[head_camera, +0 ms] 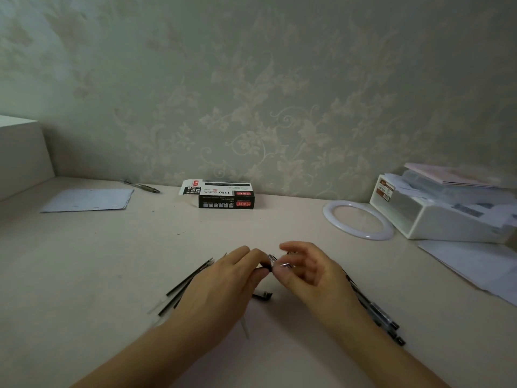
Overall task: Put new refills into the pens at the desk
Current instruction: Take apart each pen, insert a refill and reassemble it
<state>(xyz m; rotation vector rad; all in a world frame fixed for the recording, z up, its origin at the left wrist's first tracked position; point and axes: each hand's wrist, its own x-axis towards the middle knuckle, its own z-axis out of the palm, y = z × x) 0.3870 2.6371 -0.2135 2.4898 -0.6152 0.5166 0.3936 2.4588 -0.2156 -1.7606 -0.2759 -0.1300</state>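
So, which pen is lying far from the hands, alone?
The dark pen at the back left by the wall, beside the white paper sheet; the other black pens lie under the right hand.

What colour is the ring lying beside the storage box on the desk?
White; the ring shows clearly in the head view, the only one.

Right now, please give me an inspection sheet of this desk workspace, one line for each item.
Surface: pale desk, few dark specks.
Job's things: loose refills beside left hand; finished pens beside right wrist; black-and-white box at the wall; pen part held between both hands.
Clutter: paper sheet, lone pen, white ring, white organizer, papers.
Hands: left hand and right hand both pinch the pen part.
Cables: nothing seen.
Surroundings: floral wallpaper.
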